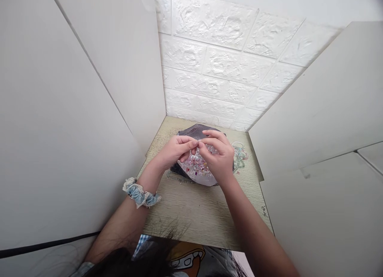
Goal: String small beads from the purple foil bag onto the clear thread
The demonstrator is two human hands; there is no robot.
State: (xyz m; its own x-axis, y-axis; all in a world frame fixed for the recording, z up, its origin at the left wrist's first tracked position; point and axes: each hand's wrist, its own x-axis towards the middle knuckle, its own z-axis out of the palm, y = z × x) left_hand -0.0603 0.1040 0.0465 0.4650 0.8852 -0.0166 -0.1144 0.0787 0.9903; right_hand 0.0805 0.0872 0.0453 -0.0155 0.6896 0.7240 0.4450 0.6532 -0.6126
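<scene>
My left hand (183,148) and my right hand (218,150) meet fingertip to fingertip above a pile of small beads (197,167). Thumb and forefinger are pinched on each hand. Whatever sits between the fingertips is too small to make out. The beads, mostly pink, white and clear with a few darker ones, lie in an opened grey bag (194,131) on the wooden tabletop (191,205). Part of the bag and beads is hidden beneath my hands. A blue scrunchie with lace edging (141,193) circles my left wrist.
Strung bead strands (239,155), green, white and reddish, lie right of the bag. A white brick-patterned wall (209,81) closes off the back. Pale panels (113,50) stand close on both sides. Two small clear pieces (263,210) rest near the right edge.
</scene>
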